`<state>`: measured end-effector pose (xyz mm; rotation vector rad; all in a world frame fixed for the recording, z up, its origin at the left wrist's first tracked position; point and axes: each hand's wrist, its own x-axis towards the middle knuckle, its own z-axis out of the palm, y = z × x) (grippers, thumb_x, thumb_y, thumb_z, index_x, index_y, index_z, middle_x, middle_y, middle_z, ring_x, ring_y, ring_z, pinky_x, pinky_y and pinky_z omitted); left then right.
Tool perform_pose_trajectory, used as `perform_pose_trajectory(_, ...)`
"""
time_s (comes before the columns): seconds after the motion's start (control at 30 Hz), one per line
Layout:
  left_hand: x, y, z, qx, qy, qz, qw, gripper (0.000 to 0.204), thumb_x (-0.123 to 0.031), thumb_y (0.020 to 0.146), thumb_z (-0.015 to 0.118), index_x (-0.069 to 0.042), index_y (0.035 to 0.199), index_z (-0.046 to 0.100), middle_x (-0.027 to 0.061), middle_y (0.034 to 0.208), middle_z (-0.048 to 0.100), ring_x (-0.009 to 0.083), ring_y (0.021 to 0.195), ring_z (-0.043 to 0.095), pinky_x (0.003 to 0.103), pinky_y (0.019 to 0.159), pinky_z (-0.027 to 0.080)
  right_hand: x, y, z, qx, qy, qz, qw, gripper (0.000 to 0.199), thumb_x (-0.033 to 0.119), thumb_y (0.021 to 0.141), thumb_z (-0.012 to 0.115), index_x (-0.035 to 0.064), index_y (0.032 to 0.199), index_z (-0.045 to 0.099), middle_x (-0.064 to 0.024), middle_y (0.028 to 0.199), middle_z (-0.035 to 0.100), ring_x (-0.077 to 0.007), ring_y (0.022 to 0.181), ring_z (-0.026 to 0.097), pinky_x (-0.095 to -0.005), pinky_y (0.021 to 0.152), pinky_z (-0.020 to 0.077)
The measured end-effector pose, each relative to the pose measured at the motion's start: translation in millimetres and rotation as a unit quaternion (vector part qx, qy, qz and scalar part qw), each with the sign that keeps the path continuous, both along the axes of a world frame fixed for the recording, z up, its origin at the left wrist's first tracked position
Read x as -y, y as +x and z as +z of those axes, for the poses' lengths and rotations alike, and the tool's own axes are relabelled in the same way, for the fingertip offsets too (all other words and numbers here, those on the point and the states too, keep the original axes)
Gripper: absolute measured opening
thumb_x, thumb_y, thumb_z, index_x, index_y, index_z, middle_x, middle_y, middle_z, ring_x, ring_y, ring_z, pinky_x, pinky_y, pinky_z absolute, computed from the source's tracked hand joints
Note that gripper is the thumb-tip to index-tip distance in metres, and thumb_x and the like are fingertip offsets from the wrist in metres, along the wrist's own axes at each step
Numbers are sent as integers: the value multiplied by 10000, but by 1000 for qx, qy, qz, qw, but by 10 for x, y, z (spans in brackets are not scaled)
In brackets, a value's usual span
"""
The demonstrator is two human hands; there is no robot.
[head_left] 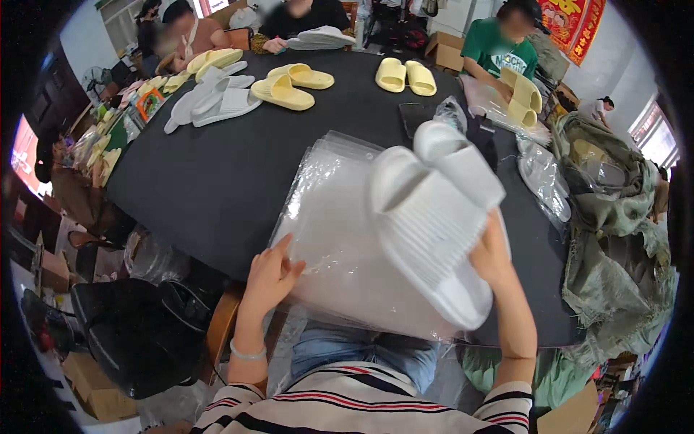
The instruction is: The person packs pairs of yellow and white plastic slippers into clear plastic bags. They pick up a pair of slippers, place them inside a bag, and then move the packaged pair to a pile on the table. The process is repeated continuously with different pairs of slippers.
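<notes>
My right hand (492,247) grips a pair of white ribbed slippers (437,217) and holds them above the table; they hide part of its fingers. Under them lies a stack of clear plastic bags (329,239) at the table's near edge. My left hand (273,278) rests at the left edge of that stack, fingers apart, with nothing in it.
On the black table (217,159) are white slippers (228,103), yellow slippers (293,83) and another yellow pair (405,77). Bagged slippers (542,177) lie at the right, beside a green woven sack (607,217). A person in green (502,50) handles yellow slippers opposite. A black chair (134,336) stands at left.
</notes>
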<state>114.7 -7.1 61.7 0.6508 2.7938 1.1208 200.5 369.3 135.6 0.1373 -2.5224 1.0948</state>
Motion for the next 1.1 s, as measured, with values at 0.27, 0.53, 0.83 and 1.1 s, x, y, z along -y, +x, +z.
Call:
perform_pose_trajectory(0.27, 74, 148, -356, -81, 23, 20, 996, 593, -163, 827, 698, -48, 1361, 467, 66, 903, 583, 222, 873, 549, 375, 868, 375, 217, -499, -1012, 9, 228, -39, 973, 346, 179, 831, 611, 3, 1129, 599, -161, 1154, 589, -369, 1090, 498, -474, 939, 397)
perform_pose_trajectory(0.53, 213, 56, -303, 182, 434, 89, 878, 398, -3, 903, 596, -7, 1284, 482, 22, 842, 626, 68, 698, 536, 199, 625, 417, 183, -487, -1046, 0, 223, -33, 974, 338, 203, 837, 623, 10, 1113, 609, -134, 1136, 597, -348, 1075, 503, -458, 909, 408)
perform_pose_trajectory(0.83, 309, 41, 42, 163, 150, -5, 975, 313, -26, 915, 578, -13, 1216, 494, 13, 772, 543, 93, 685, 483, 245, 643, 411, 179, -486, -1051, -13, 211, -38, 977, 325, 238, 847, 632, -3, 1064, 613, -121, 1109, 605, -332, 1048, 521, -442, 892, 421)
perform_pose_trajectory(1.1, 16, -373, 145, 127, 47, -20, 991, 630, -113, 875, 682, -26, 1418, 374, 80, 929, 582, 139, 797, 558, 287, 763, 484, 169, -481, -1108, -64, 198, -46, 977, 298, 254, 851, 638, -1, 1004, 624, -125, 1077, 616, -307, 1018, 546, -426, 864, 441)
